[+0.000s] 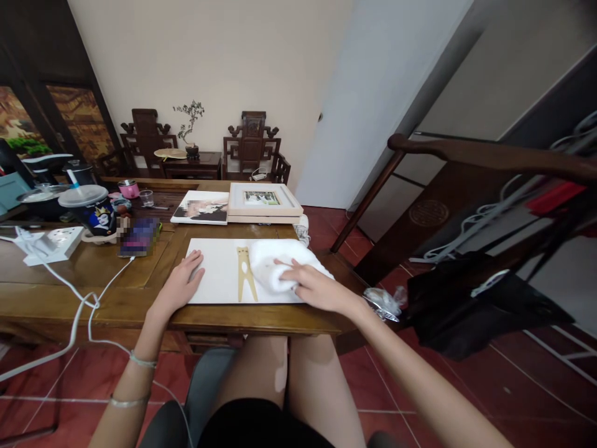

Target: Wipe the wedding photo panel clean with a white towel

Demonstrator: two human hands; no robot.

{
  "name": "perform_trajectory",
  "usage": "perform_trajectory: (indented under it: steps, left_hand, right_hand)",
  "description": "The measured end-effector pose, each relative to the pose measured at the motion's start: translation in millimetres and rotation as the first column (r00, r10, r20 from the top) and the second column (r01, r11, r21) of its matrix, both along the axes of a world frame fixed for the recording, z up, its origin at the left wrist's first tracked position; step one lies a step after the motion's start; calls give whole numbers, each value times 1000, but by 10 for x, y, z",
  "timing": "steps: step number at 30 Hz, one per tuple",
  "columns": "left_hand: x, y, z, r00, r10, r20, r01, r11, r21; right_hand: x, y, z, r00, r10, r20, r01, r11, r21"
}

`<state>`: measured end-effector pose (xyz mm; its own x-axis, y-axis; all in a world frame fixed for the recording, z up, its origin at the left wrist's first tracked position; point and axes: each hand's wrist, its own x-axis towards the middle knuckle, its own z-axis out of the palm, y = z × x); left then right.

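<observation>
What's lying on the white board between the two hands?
In the head view, a tan peg-shaped piece lies on the white board between the left hand and the right hand, which rests on a white cloth.

Cream wall [224,56], red tile floor [466,386]. Two dark carved chairs [252,146] beyond the desk's far edge, small side table [193,163] between them.

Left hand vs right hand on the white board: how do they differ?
The left hand lies flat and bare on the white board's left edge; the right hand presses a white cloth on the board's right part. The left hand touches the board itself; the right hand rests on the cloth. The left wrist wears bracelets; the right shows none. Both lie palm down over the board.
</observation>
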<state>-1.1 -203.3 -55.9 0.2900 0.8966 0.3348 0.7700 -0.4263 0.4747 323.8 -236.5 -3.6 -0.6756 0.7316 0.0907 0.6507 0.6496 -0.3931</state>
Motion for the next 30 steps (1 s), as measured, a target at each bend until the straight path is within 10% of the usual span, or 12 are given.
perform_trajectory:
  steps: [9, 22, 30]
  left_hand:
    - [-7, 3, 12, 1000, -2, -8, 2, 1000, 0]
    - [22, -15, 37, 1000, -2, -15, 2, 1000, 0]
    - [7, -2, 2, 1000, -12, 8, 12, 1000, 7]
  right_hand:
    - [-223, 898, -244, 986, -146, -74, 156, 977, 147]
    - [36, -694, 135, 997, -49, 60, 55, 993, -102]
    - [70, -190, 70, 998, -35, -54, 32, 998, -50]
